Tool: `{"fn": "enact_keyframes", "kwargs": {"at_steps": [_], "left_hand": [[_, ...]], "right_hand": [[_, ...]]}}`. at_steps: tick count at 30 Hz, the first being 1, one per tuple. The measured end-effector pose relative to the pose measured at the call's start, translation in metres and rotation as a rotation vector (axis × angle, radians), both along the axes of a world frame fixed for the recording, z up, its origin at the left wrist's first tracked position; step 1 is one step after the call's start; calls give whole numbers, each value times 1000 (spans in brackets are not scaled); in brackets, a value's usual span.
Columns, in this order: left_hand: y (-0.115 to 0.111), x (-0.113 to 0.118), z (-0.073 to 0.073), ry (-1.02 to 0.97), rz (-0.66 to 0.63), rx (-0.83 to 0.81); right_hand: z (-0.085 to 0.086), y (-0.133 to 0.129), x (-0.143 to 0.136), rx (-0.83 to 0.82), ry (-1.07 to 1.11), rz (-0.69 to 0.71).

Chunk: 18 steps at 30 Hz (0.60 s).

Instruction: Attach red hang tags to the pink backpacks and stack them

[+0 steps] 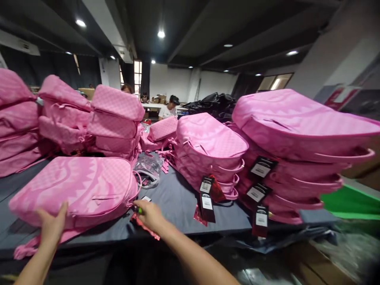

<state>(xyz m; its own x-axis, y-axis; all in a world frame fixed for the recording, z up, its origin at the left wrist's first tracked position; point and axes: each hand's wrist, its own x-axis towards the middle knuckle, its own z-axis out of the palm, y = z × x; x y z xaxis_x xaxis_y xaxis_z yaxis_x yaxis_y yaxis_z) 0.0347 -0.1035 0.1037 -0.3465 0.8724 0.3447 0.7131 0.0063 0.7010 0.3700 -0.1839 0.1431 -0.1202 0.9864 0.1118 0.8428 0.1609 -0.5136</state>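
A pink backpack [86, 182] with a jagged shark-mouth pattern lies flat on the dark-covered table in front of me. My left hand [52, 225] rests against its near edge at the left, thumb and fingers spread. Beside the pack's right end, by the top loop, my right hand [150, 215] is closed. A small bright green thing [140, 211] shows at its fingers; its kind cannot be made out. Red shiny tag material [145, 227] hangs under that hand, and a white label [146, 199] lies just behind it.
Stacked pink backpacks [210, 136] with black hang tags [207, 201] stand at right, beside a taller stack [297, 114]. More pink stacks [114, 118] line the back left. A clear plastic bag [148, 170] lies mid-table. A person [170, 109] sits beyond. Green sheeting [350, 202] is at far right.
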Motion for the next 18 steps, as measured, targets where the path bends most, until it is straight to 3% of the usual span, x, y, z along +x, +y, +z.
{"fn": "enact_keyframes", "kwargs": {"at_steps": [1, 2, 3, 5, 7, 9, 11, 14, 16, 18], "left_hand": [[-6, 9, 0, 38, 112, 68], [-14, 23, -2, 103, 129, 163], [-22, 39, -5, 189, 72, 258], [-32, 78, -13, 416, -182, 371], [-28, 114, -23, 576, -345, 331], [-13, 138, -32, 634, -359, 248], [8, 146, -40, 632, -326, 199], [36, 140, -43, 590, -277, 190], [49, 134, -38, 540, -234, 177], [51, 136, -28, 436, -217, 150]], "right_hand": [[12, 0, 31, 41, -37, -57], [24, 0, 66, 82, -71, -149], [37, 1, 103, 144, -217, -311], [62, 9, 175, 236, -506, -626], [83, 24, 233, 300, -713, -737], [97, 41, 272, 269, -781, -742], [103, 54, 295, 194, -771, -711], [112, 60, 310, 165, -749, -689], [132, 59, 311, 207, -738, -722], [165, 53, 304, 281, -737, -762]]}}
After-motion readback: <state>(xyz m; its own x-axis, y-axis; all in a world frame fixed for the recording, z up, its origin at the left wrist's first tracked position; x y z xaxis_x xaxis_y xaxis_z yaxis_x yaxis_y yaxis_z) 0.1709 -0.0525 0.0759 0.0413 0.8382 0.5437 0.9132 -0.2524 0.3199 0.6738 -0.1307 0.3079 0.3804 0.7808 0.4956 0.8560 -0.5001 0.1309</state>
